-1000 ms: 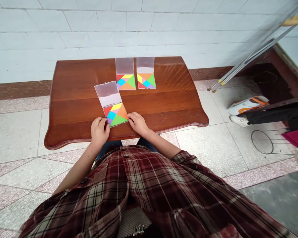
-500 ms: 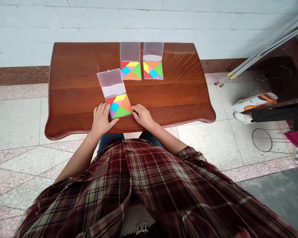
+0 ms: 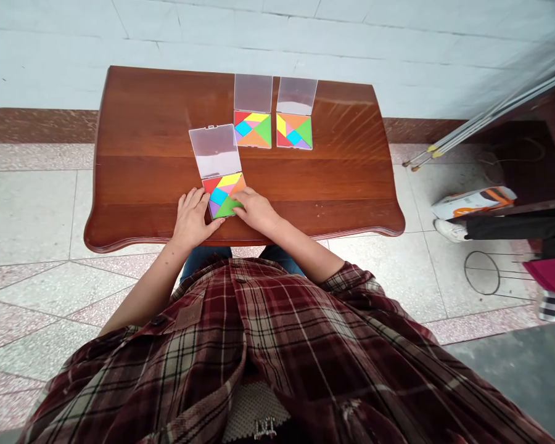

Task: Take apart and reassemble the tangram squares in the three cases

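Note:
A tangram case point(image 3: 222, 196) lies slightly turned near the table's front edge, its clear lid point(image 3: 216, 152) hinged back. Colourful flat pieces fill its tray. My left hand point(image 3: 192, 217) rests beside it with fingers spread, touching the left edge, and the thumb along the near edge. My right hand point(image 3: 258, 211) reaches over the right side, index finger and thumb apart on the orange and green pieces, partly covering them. No lifted piece shows. Farther back lie a second tangram case point(image 3: 253, 131) and a third tangram case point(image 3: 295, 131), both with lids folded back.
The brown wooden table point(image 3: 157, 142) stands against a pale wall point(image 3: 65, 55). On the floor to the right are crutches point(image 3: 437, 150), a white and orange bag point(image 3: 474, 201), another person's shoe point(image 3: 451, 230) and a black wire hoop point(image 3: 482, 272).
My right hand has moved left from the near case's right edge onto its pieces. My left hand stays at the left edge. The camera view has shifted slightly.

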Demonstrator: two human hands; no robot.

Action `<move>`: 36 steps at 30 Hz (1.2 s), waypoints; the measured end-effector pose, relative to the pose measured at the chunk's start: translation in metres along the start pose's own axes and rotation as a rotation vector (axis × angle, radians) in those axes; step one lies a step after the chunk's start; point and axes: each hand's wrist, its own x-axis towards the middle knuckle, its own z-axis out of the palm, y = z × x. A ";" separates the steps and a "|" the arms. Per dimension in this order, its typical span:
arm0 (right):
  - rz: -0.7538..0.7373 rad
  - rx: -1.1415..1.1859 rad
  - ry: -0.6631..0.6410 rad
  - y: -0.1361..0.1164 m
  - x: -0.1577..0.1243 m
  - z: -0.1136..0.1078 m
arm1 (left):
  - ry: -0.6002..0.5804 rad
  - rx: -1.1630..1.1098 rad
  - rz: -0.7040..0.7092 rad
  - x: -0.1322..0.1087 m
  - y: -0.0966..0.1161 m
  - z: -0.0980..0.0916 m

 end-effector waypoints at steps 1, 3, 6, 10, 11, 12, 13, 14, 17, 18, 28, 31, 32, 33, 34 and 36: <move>-0.006 -0.005 -0.018 -0.004 0.001 0.001 | -0.001 -0.002 0.001 0.000 0.000 0.000; 0.009 -0.022 -0.041 -0.012 0.002 0.003 | 0.003 -0.008 0.001 0.000 0.000 0.000; 0.072 -0.046 -0.040 -0.023 0.002 0.007 | 0.001 -0.011 -0.001 0.000 0.001 -0.001; 0.112 -0.034 -0.012 -0.030 0.004 0.014 | -0.002 -0.006 -0.004 -0.001 0.002 -0.001; 0.106 -0.020 -0.001 -0.030 0.004 0.016 | 0.001 -0.005 -0.005 -0.001 0.002 -0.001; 0.099 -0.005 0.012 -0.029 0.005 0.018 | 0.003 -0.004 -0.004 -0.001 0.003 -0.001; 0.094 0.010 0.022 -0.028 0.006 0.020 | 0.003 -0.004 -0.005 -0.001 0.003 -0.001; 0.096 0.023 0.030 -0.027 0.007 0.021 | 0.003 -0.004 -0.006 -0.001 0.003 -0.001; 0.115 0.060 0.042 -0.020 0.013 0.025 | -0.002 -0.006 -0.009 -0.001 0.004 -0.001; 0.118 0.079 0.046 -0.017 0.016 0.026 | -0.001 -0.007 -0.010 -0.001 0.004 -0.001; 0.190 0.173 -0.016 -0.013 0.030 0.002 | 0.012 0.014 0.004 -0.001 0.005 0.000; 0.191 0.183 -0.049 -0.017 0.030 -0.009 | 0.017 0.010 0.009 -0.001 0.002 0.000; 0.185 0.202 -0.054 -0.017 0.030 -0.012 | 0.018 0.008 0.012 -0.001 0.002 0.000; 0.179 0.227 -0.059 -0.017 0.030 -0.014 | 0.019 0.005 0.014 -0.001 0.001 0.000; 0.173 0.255 -0.061 -0.016 0.030 -0.015 | 0.019 0.004 0.016 -0.001 0.000 0.000; 0.167 0.314 -0.067 -0.015 0.029 -0.016 | 0.017 0.004 0.016 -0.001 0.000 0.000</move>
